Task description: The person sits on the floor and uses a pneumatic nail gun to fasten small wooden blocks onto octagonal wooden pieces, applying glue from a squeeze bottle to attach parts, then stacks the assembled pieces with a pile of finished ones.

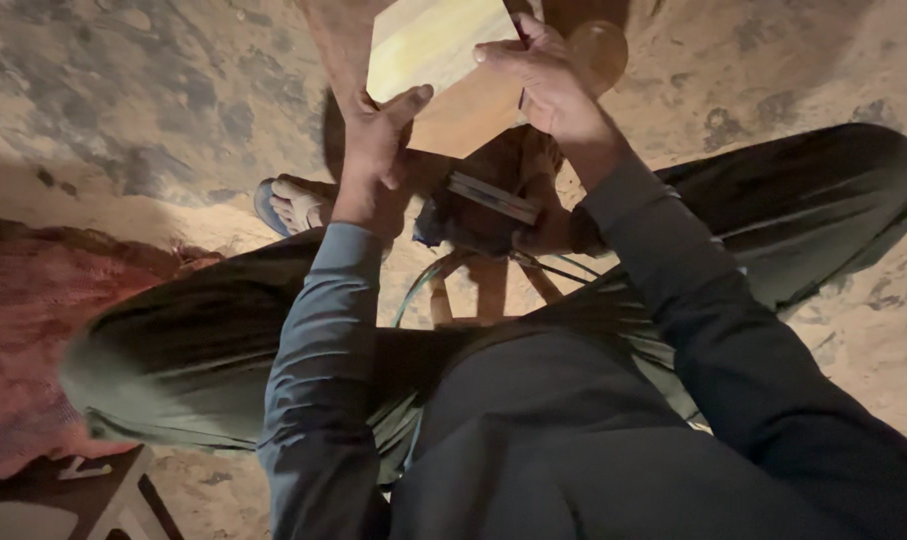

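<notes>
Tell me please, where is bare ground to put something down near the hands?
Bare floor lies left of the left hand, above the sandalled foot. More lies right of the right hand, above the knee. Crowded: under the yellow board, between the legs.

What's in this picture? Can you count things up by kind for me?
Hands: 2 (left hand, right hand, both on the board)
Wooden board: 1
Sandalled foot: 1
Red cloth: 1
Total: 5
</notes>
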